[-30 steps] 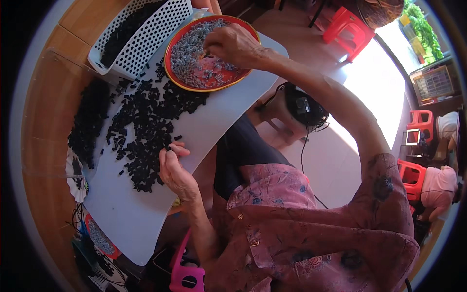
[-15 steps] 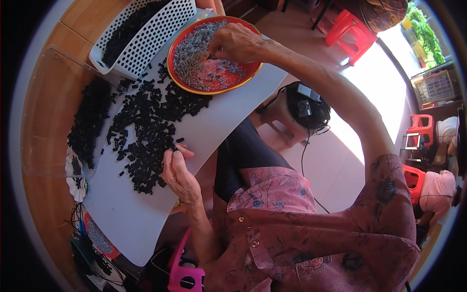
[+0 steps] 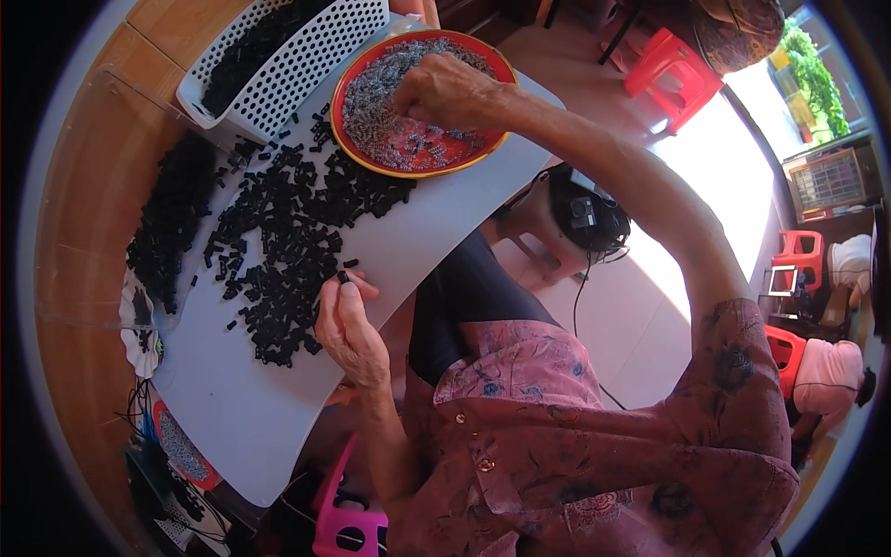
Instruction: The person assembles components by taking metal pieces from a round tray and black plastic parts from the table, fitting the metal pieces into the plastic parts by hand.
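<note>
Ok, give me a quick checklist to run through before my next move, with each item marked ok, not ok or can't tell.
1. Black piece pinched in the left hand: ok, at the fingertips.
2. Right hand over the red tray: ok.
3. Right hand gripping something: cannot tell, its fingertips are hidden.
4. Small silvery pieces available: ok, many lie in the tray.
5. Loose black pieces gathered in a container: not ok, they lie spread on the white table.
6. White basket standing clear of the left hand: ok, they are well apart.
</note>
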`<state>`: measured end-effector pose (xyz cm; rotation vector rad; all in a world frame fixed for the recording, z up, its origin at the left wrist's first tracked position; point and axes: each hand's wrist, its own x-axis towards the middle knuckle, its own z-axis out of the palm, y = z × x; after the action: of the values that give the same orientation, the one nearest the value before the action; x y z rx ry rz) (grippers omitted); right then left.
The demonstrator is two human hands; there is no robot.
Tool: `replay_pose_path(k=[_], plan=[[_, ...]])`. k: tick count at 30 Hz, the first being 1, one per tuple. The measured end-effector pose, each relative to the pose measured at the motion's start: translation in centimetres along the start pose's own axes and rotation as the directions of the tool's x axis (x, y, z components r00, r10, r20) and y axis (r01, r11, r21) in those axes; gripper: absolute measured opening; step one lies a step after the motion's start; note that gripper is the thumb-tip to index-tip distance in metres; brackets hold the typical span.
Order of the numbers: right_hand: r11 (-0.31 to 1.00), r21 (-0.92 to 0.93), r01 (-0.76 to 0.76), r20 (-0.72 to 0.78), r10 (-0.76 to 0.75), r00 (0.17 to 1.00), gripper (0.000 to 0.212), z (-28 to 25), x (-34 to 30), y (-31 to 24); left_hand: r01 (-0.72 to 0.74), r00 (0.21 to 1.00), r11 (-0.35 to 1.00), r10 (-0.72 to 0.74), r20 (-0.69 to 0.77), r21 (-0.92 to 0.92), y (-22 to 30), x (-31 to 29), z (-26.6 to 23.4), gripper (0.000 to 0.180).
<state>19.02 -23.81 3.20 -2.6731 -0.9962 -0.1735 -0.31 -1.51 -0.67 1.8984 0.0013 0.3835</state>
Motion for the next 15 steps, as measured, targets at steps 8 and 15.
replay_pose_path(k=[8,15], plan=[[1.000,0.004,0.020,0.031,-0.020,0.999,0.017,-0.1,-0.9,-0.1,-0.016,1.000,0.999,0.016,0.015,-0.033,-0.1,0.0,-0.1,0.025],[0.998,0.031,-0.058,0.117,0.054,0.992,0.019,-0.9,-1.1,-0.3,-0.014,1.000,0.999,0.014,0.015,-0.037,-0.1,0.1,0.0,0.025]])
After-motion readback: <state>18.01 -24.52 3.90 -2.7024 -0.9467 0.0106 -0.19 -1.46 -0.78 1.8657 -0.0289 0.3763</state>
